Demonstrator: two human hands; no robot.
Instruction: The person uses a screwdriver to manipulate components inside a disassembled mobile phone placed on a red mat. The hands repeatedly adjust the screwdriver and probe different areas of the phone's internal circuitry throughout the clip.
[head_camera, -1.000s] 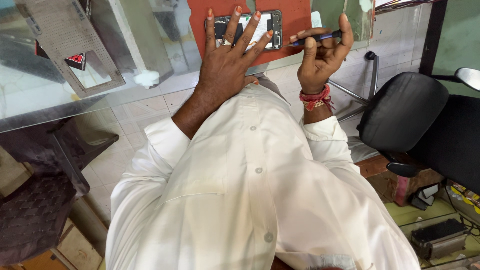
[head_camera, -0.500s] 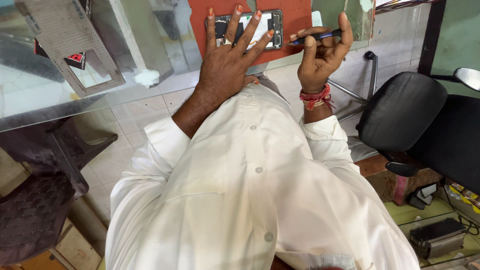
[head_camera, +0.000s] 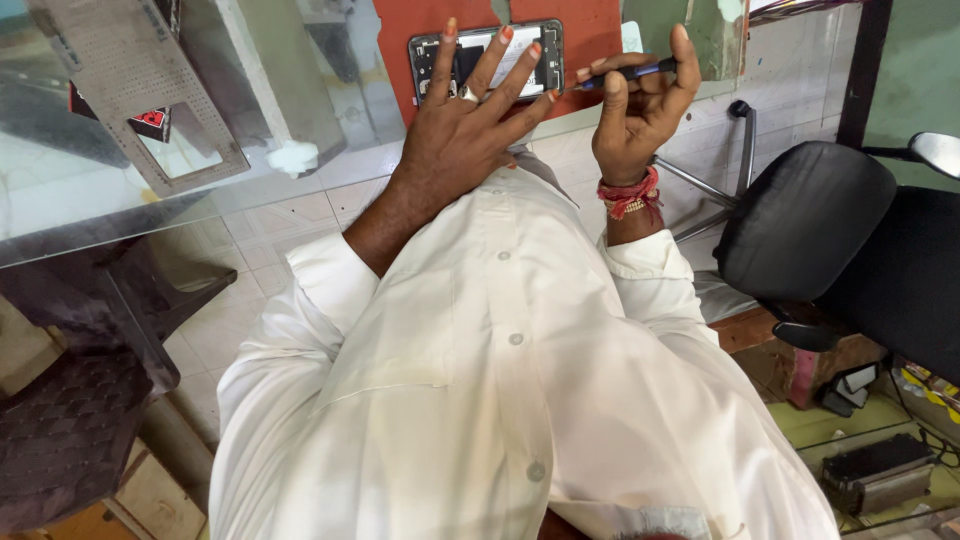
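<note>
The left hand (head_camera: 470, 130) lies spread, fingers apart, over an opened smartphone with its back cover off and its dark inner parts showing (head_camera: 490, 55), pressing it flat against a red-orange rectangular work mat (head_camera: 590, 30) that rests on a clear glass tabletop (head_camera: 120, 190); a silver ring sits on one finger, and the fingertips reach across the phone's upper half while the palm hangs off the table's near edge. The phone lies lengthwise across the mat, near the top of the view, partly hidden under those fingers. The right hand (head_camera: 640, 100), just beside the phone's right end, is curled closed around a thin dark blue rod-shaped tool (head_camera: 625, 72), pinching it between thumb and fingers so that it lies roughly level, its tip pointing left toward the phone's right edge; whether the tip touches the phone cannot be told. A red thread bracelet with beads (head_camera: 628, 195) circles the right wrist. Both forearms come out of the rolled sleeves of a white buttoned shirt (head_camera: 500, 380). On the glass to the left lies a grey perforated metal frame (head_camera: 130, 90), well apart from the hands. A black padded office chair (head_camera: 810, 215) stands to the right, beside the table
</note>
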